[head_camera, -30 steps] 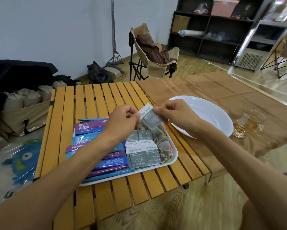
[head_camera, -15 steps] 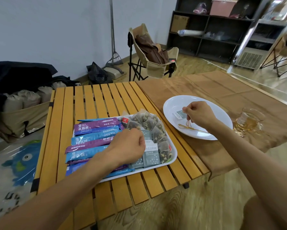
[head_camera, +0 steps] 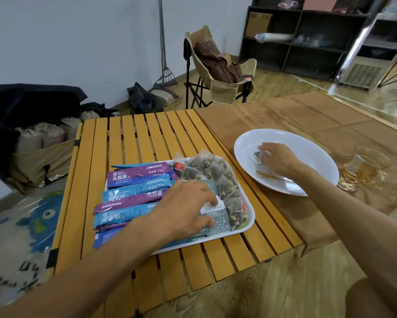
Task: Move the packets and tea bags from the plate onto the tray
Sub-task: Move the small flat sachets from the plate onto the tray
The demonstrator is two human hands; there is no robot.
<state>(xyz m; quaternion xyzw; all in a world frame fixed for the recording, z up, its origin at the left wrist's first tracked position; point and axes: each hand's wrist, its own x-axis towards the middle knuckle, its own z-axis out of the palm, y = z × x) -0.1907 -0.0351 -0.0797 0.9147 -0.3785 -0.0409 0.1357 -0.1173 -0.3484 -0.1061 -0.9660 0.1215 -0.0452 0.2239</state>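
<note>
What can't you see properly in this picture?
- Head view: the left hand covers the middle of the tray, hiding the packets under it.
- Head view: the right hand covers most of the small packet on the plate; its grip on it cannot be told.
- The print on the grey packet is too small to read.
- The bottom edge cuts off both forearms.

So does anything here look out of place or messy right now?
Nothing spilled or damaged. A gold twist tie lies loose on the plate beside the last small packet under the right hand. The tray looks orderly.
</note>
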